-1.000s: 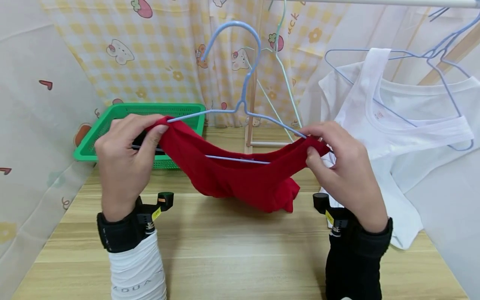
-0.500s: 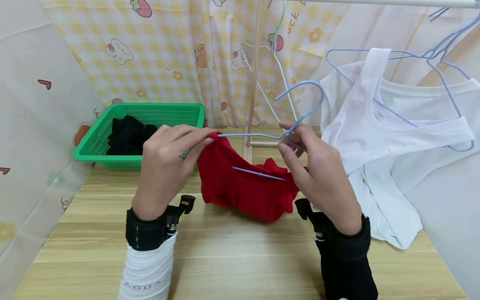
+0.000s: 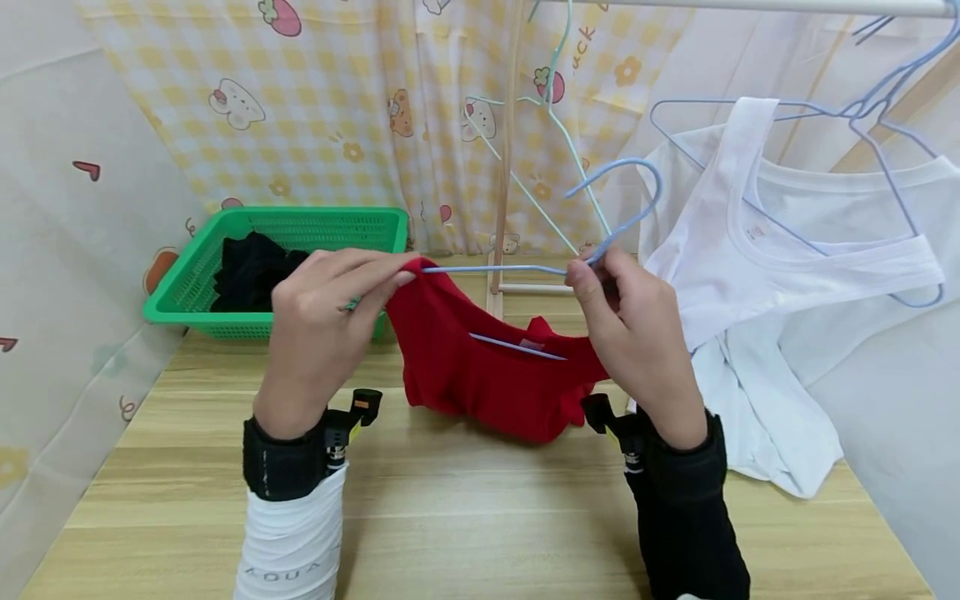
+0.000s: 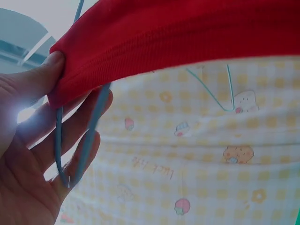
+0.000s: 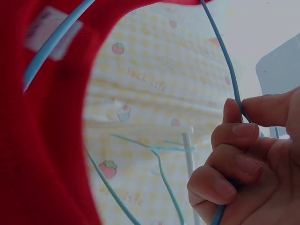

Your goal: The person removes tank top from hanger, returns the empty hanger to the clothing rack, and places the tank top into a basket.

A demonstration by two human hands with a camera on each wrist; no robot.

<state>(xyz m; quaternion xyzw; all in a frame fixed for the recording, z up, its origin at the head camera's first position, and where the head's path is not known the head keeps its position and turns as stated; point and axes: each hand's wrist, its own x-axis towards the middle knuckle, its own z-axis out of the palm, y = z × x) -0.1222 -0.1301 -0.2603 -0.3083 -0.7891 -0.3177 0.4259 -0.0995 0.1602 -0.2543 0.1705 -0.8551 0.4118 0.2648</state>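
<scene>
A red sleeveless top (image 3: 487,375) hangs on a light blue hanger (image 3: 487,268), low over the table. My left hand (image 3: 311,325) pinches the top's left strap against the hanger arm. In the left wrist view, the rounded end of the hanger (image 4: 60,154) sticks out beyond the strap, beside my fingers. With thumb and fingers, my right hand (image 3: 637,321) grips the hanger just below its hook (image 3: 654,187), which tilts to the right. The top's right side passes behind this hand. A white label (image 5: 54,32) shows inside the neckline in the right wrist view.
At back left stands a green basket (image 3: 168,308) holding black cloth (image 3: 251,271). White tops (image 3: 757,225) hang on blue hangers from the rack (image 3: 750,7) at right. A mint hanger (image 3: 564,137) hangs behind my hands, before a patterned curtain (image 3: 322,125).
My right hand has let go of the top's right strap and moved left to grip the hanger's neck. My left hand has shifted right with its strap, and the hook has tipped rightward and down.
</scene>
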